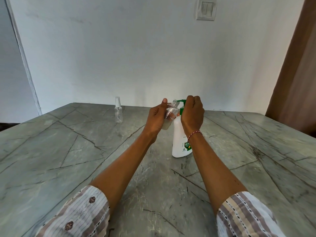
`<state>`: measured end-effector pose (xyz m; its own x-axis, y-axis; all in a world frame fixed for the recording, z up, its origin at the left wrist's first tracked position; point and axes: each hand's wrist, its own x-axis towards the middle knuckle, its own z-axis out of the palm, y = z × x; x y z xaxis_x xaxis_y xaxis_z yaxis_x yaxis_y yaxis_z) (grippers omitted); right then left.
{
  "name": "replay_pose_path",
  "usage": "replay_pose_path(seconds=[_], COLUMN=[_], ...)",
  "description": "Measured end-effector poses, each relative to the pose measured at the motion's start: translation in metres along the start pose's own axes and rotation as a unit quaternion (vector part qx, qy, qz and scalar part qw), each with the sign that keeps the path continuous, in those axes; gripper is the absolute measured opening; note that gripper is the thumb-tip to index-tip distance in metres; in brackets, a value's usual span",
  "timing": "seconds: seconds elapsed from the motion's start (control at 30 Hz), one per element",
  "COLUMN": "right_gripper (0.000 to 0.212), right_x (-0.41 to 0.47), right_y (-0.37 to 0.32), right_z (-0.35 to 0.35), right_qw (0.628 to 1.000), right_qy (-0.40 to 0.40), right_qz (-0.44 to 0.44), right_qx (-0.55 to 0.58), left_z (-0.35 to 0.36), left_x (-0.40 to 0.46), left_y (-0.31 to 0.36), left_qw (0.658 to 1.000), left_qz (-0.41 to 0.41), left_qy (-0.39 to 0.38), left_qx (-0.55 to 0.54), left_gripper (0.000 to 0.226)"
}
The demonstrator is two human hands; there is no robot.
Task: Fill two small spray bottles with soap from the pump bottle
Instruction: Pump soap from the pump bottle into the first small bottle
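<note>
The pump bottle (179,139) stands on a grey veined stone table (68,151) before a white wall (136,48) with a switch plate (206,9). The right hand (193,113) curls over its green pump head (182,102); the left hand (156,117) grasps an uncapped spray bottle (170,115) tilted under the spout. A second, capped spray bottle (118,110) stands well apart, far left.

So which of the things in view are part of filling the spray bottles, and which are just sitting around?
Part of the job:
- open spray bottle gripped by the left hand
- pump bottle, with the right hand on its green pump
- capped spray bottle standing on the table

Not part of it:
- wall switch
- brown curtain
</note>
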<state>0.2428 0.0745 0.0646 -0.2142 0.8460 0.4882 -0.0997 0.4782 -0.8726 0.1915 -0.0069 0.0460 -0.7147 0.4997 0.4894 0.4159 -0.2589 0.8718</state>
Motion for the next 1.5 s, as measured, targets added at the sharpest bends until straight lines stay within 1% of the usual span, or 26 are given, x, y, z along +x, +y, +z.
replay_pose_path(seconds=[0.13,0.27,0.4,0.43,0.53,0.73,0.8,0.87,0.93,1.1,1.17,1.23,1.3,1.37,1.5], right_gripper=[0.02,0.022,0.042,0.044,0.04,0.032,0.029,0.031,0.034,0.045,0.054,0.064,0.07,0.069,0.059], right_x=[0.0,0.0,-0.003,-0.004,-0.005,-0.006,-0.008,-0.01,-0.013,-0.023,-0.025,-0.026,-0.026,-0.027,-0.03], right_y=[-0.001,-0.001,-0.002,-0.002,-0.001,0.0,0.0,0.001,0.0,0.011,0.019,0.025,0.025,0.025,0.023], right_z=[-0.001,-0.001,-0.001,-0.002,-0.005,-0.008,-0.005,-0.005,-0.008,-0.024,-0.03,-0.033,-0.032,-0.028,-0.022], right_qw=[1.0,0.998,0.999,0.999,0.997,0.988,0.986,0.984,0.983,0.973,0.965,0.959,0.961,0.964,0.969], right_qy=[0.001,-0.015,0.013,0.02,0.043,0.062,0.052,0.04,0.03,-0.028,-0.055,-0.079,-0.091,-0.093,-0.082], right_qz=[0.001,-0.004,-0.012,-0.022,-0.06,-0.137,-0.15,-0.152,-0.164,-0.229,-0.251,-0.263,-0.257,-0.248,-0.229], right_qx=[-0.004,-0.057,-0.032,-0.024,0.016,0.039,0.06,0.081,0.079,-0.016,-0.054,-0.063,-0.047,-0.034,-0.042], left_z=[0.0,0.0,0.001,0.0,-0.001,-0.001,-0.001,0.0,-0.001,-0.001,-0.002,-0.002,-0.002,-0.002,0.001], left_x=[-0.001,-0.001,0.0,0.0,0.001,0.001,0.001,0.0,0.0,-0.002,-0.002,-0.002,-0.002,-0.001,0.0], left_y=[-0.001,0.0,0.0,0.0,-0.001,0.002,0.002,0.003,0.003,0.005,0.007,0.009,0.009,0.008,0.009], left_qw=[1.0,1.0,1.0,1.0,1.0,1.0,1.0,1.0,1.0,1.0,1.0,1.0,1.0,1.0,1.0], left_qz=[-0.003,-0.004,-0.002,0.0,-0.003,0.0,-0.002,-0.004,-0.001,-0.001,-0.007,-0.008,-0.006,-0.002,0.008], left_qy=[0.004,0.005,0.006,0.006,0.003,0.003,-0.002,-0.005,-0.007,-0.008,-0.005,-0.005,-0.005,-0.005,-0.009], left_qx=[-0.001,-0.005,0.002,0.001,-0.007,-0.012,-0.017,-0.016,-0.014,-0.02,-0.028,-0.03,-0.027,-0.026,-0.02], left_gripper=[0.035,0.035,0.034,0.036,0.039,0.039,0.037,0.035,0.035,0.036,0.037,0.037,0.037,0.038,0.036])
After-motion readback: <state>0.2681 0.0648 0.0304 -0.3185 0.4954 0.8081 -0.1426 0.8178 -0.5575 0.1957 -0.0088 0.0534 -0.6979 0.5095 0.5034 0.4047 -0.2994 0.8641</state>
